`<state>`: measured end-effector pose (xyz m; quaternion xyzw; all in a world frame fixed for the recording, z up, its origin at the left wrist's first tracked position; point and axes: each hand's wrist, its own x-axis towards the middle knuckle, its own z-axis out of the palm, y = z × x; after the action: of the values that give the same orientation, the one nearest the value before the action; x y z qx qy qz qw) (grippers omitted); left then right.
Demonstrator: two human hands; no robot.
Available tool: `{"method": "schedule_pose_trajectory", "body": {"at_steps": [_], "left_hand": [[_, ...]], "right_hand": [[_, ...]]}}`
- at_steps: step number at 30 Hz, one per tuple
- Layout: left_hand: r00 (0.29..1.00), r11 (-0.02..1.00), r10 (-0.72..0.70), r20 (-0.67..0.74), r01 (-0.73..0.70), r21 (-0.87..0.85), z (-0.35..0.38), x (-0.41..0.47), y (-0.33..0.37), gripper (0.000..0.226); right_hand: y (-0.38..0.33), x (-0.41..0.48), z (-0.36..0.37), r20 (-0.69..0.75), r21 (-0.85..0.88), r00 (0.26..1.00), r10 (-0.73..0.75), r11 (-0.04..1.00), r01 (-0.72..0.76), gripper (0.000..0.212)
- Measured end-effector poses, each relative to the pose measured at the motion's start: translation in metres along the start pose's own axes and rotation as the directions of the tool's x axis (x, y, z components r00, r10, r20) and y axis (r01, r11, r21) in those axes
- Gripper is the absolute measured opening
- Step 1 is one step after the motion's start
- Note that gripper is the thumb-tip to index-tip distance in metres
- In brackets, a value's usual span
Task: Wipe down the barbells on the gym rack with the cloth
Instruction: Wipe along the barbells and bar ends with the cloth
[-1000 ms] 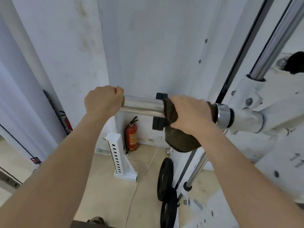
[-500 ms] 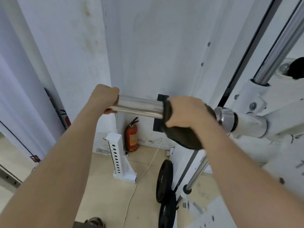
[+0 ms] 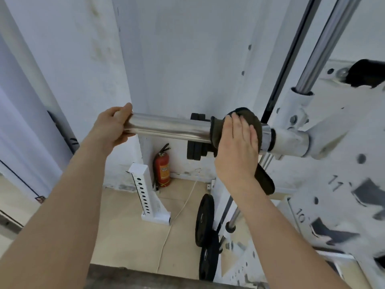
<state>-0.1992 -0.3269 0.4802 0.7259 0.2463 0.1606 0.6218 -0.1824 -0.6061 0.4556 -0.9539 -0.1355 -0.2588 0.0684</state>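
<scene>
The barbell's chrome sleeve [image 3: 168, 128] runs level across the middle of the head view, out from the white rack carriage [image 3: 291, 140] on the right. My left hand [image 3: 112, 128] grips the sleeve's free end, thumb on top and fingers underneath. A dark olive cloth [image 3: 253, 119] is draped over the sleeve just beside the collar [image 3: 265, 138]. My right hand [image 3: 237, 144] presses flat on the cloth with straight fingers. A tail of the cloth hangs down below my wrist.
A chrome guide rod [image 3: 325, 44] slants up at the right. Black plates [image 3: 195, 142] hang behind the sleeve, and two weight plates [image 3: 204, 222] stand on the floor below. A red fire extinguisher [image 3: 161, 170] and a white perforated post [image 3: 145, 190] stand by the wall.
My right hand has gone from a closed grip round the cloth to flat fingers, and moved right towards the collar. My left hand has slid out to the sleeve's tip.
</scene>
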Motion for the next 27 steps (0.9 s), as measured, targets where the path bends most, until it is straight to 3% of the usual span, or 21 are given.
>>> {"method": "schedule_pose_trajectory", "body": {"at_steps": [2, 3, 5, 7, 8, 11, 13, 16, 19, 23, 27], "left_hand": [[0.990, 0.996, -0.044, -0.135, 0.055, 0.077, 0.009, -0.004, 0.007, 0.032], [0.985, 0.996, -0.076, -0.155, 0.081, 0.024, 0.010, -0.007, 0.008, 0.029], [0.993, 0.972, -0.107, -0.057, 0.093, -0.218, 0.004, -0.010, 0.002, 0.018], [0.995, 0.881, -0.020, 0.101, 0.066, -0.469, -0.006, -0.014, -0.009, 0.020], [0.991, 0.861, 0.028, 0.129, 0.042, -0.506, -0.011, -0.014, -0.013, 0.021], [0.998, 0.947, 0.048, 0.036, -0.034, -0.318, -0.007, -0.010, -0.012, 0.025], [0.998, 0.982, -0.023, -0.066, 0.010, -0.190, 0.004, -0.008, -0.004, 0.031], [0.985, 0.994, -0.072, -0.155, 0.058, -0.088, 0.014, -0.003, 0.003, 0.030], [0.990, 0.994, -0.084, -0.110, 0.077, -0.072, 0.014, 0.004, 0.002, 0.028], [0.991, 0.991, -0.127, -0.046, 0.125, -0.050, 0.010, 0.002, 0.004, 0.031], [0.989, 0.989, -0.147, -0.021, 0.147, -0.008, 0.003, -0.008, 0.010, 0.042]], "right_hand": [[0.000, -0.007, -0.003, 0.015, -0.013, 1.000, 0.014, 1.000, -0.014, 0.080], [0.004, -0.013, -0.004, 0.021, -0.024, 1.000, 0.022, 0.999, -0.021, 0.083], [0.008, -0.020, -0.003, 0.018, -0.005, 1.000, 0.026, 1.000, -0.026, 0.086], [0.006, -0.021, -0.003, -0.017, 0.026, 0.999, 0.040, 0.999, -0.039, 0.085], [0.006, -0.020, -0.004, -0.029, 0.035, 0.998, 0.058, 0.998, -0.057, 0.086], [0.020, -0.007, -0.018, 0.011, -0.017, 0.988, 0.153, 0.988, -0.153, 0.089], [0.023, 0.009, -0.027, 0.102, -0.084, 0.987, 0.126, 0.990, -0.118, 0.076], [-0.013, 0.035, -0.026, 0.197, -0.062, 0.973, -0.123, 0.989, 0.138, 0.045], [-0.075, 0.050, -0.017, 0.211, 0.044, 0.926, -0.313, 0.950, 0.311, 0.037], [-0.156, 0.054, 0.010, 0.150, 0.004, 0.878, -0.454, 0.889, 0.458, 0.054], [-0.160, 0.038, 0.014, 0.155, -0.020, 0.843, -0.516, 0.851, 0.525, 0.075]]}}
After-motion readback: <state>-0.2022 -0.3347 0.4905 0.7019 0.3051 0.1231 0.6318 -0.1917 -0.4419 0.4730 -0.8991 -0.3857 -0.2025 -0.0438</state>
